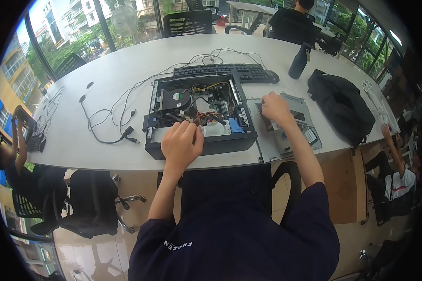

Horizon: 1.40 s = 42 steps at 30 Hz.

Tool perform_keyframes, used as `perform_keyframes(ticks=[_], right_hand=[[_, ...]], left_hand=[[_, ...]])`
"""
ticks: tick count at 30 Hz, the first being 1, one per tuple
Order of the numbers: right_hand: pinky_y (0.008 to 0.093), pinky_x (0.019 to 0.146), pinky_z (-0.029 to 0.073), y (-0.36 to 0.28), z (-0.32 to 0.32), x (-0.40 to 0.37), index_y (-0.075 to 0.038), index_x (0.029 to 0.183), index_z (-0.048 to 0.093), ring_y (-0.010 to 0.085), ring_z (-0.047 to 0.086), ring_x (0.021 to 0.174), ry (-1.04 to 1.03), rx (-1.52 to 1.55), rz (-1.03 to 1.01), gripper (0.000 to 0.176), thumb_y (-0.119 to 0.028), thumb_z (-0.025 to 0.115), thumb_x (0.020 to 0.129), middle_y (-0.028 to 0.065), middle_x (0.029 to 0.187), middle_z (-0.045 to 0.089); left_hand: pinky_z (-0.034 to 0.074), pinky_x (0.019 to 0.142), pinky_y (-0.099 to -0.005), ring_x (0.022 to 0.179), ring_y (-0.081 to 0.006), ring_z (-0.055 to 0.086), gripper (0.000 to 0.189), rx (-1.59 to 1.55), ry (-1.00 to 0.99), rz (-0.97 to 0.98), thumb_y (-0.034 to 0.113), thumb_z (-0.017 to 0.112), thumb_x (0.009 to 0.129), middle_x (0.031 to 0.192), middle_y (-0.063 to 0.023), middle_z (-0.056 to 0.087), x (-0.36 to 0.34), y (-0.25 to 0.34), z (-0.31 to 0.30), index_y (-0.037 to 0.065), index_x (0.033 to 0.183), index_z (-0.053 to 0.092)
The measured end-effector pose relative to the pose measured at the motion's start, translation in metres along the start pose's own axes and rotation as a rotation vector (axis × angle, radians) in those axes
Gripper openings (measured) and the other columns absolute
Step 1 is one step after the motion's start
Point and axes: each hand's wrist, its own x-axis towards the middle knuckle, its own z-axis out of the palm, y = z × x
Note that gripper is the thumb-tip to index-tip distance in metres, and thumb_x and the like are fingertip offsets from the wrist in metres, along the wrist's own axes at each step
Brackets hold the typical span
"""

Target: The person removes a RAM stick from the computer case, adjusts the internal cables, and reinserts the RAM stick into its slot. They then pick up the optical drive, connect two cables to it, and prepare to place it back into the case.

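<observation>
An opened desktop computer case (201,144) lies on its side on the table, its insides facing up. A black blower fan (176,99), coloured wires (206,117) and a blue plastic latch (235,125) show inside it. My left hand (182,143) is over the front edge of the case, fingers curled together, fingertips hidden at the wires' side. To the right of the case, a metal side panel (286,145) lies flat with metal parts on it. My right hand (275,107) is closed above these parts; what its fingers grip is hidden.
Behind the case are a black keyboard (211,70) and a mouse (271,76). A dark bottle (299,62) and a black bag (340,103) stand on the right. Loose cables (109,124) lie left. Other people sit around the table's left, right and far sides.
</observation>
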Motion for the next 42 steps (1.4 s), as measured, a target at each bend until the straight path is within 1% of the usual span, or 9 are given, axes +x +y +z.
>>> perform_keyframes(ticks=[4,8,9,10,12,15,23,33,42], right_hand=[[0.0457,0.09,0.053,-0.034,-0.019,0.029,-0.005,0.102,0.072,0.0333,0.068,0.099,0.206,0.384,-0.021,0.021,-0.015,0.062,0.087,0.0152,0.11,0.07],[0.0464,0.094,0.051,-0.081,-0.015,0.065,-0.002,0.107,0.07,0.0342,0.067,0.102,0.131,0.65,-0.494,0.027,-0.022,0.064,0.09,0.0159,0.107,0.069],[0.0448,0.098,0.05,-0.091,-0.013,0.071,-0.002,0.12,0.066,0.0345,0.063,0.115,0.104,0.544,-0.575,0.035,-0.017,0.064,0.089,0.0177,0.12,0.066],[0.0448,0.098,0.05,-0.106,-0.011,0.076,-0.002,0.12,0.066,0.0345,0.063,0.115,0.111,0.544,-0.579,0.035,-0.017,0.064,0.089,0.0177,0.12,0.066],[0.0469,0.1,0.05,-0.129,0.0,0.088,-0.005,0.126,0.063,0.0349,0.061,0.119,-0.166,0.234,-0.425,0.042,-0.015,0.064,0.085,0.0176,0.124,0.064],[0.0476,0.1,0.051,-0.14,0.014,0.103,-0.007,0.126,0.062,0.0351,0.061,0.119,-0.308,0.197,-0.367,0.045,-0.014,0.064,0.082,0.0168,0.123,0.064],[0.0466,0.097,0.052,-0.128,0.037,0.103,-0.006,0.122,0.064,0.0341,0.062,0.117,-0.183,0.325,-0.396,0.048,-0.003,0.065,0.074,0.0167,0.117,0.066],[0.0451,0.094,0.053,-0.126,0.036,0.112,-0.007,0.112,0.069,0.036,0.066,0.112,-0.065,0.528,-0.283,0.034,-0.006,0.063,0.079,0.0186,0.112,0.072],[0.0437,0.094,0.052,-0.132,0.032,0.111,0.0,0.113,0.068,0.0373,0.066,0.11,-0.115,0.549,-0.196,0.038,0.001,0.053,0.078,0.022,0.112,0.071]], left_hand=[[0.042,0.056,-0.0375,0.063,-0.0228,0.054,0.019,-0.001,-0.009,0.002,0.011,0.068,0.084,0.067,-0.0035,0.052,0.0,0.0,0.0,0.006,0.07,0.057],[0.043,0.057,-0.0367,0.063,-0.0218,0.055,0.021,0.016,-0.009,0.01,0.014,0.068,0.083,0.067,-0.0028,0.053,0.0,0.0,0.0,0.008,0.066,0.057],[0.043,0.057,-0.0368,0.064,-0.0219,0.055,0.02,0.017,-0.013,0.006,0.014,0.068,0.083,0.067,-0.0027,0.054,-0.001,-0.001,0.001,0.008,0.067,0.058],[0.043,0.057,-0.0368,0.064,-0.0219,0.055,0.02,0.022,-0.007,0.01,0.014,0.068,0.083,0.067,-0.0027,0.054,-0.001,-0.001,0.001,0.008,0.067,0.058],[0.043,0.058,-0.0369,0.064,-0.022,0.055,0.019,0.026,-0.009,0.01,0.015,0.068,0.083,0.068,-0.0026,0.055,0.0,0.0,-0.001,0.008,0.068,0.059],[0.043,0.058,-0.0369,0.064,-0.0218,0.055,0.02,0.03,0.0,0.02,0.015,0.069,0.083,0.067,-0.0026,0.055,-0.001,-0.001,-0.001,0.009,0.067,0.058],[0.042,0.058,-0.0376,0.064,-0.0223,0.054,0.02,-0.003,0.008,0.024,0.014,0.068,0.085,0.067,-0.0027,0.053,-0.001,-0.003,0.001,0.007,0.069,0.058],[0.042,0.057,-0.0374,0.064,-0.0228,0.054,0.02,0.005,0.01,0.028,0.013,0.069,0.084,0.067,-0.0029,0.053,0.0,-0.001,0.0,0.007,0.069,0.057],[0.042,0.056,-0.0377,0.063,-0.0231,0.054,0.019,0.007,0.01,0.03,0.013,0.069,0.085,0.067,-0.0035,0.054,-0.001,-0.001,0.001,0.007,0.07,0.059]])
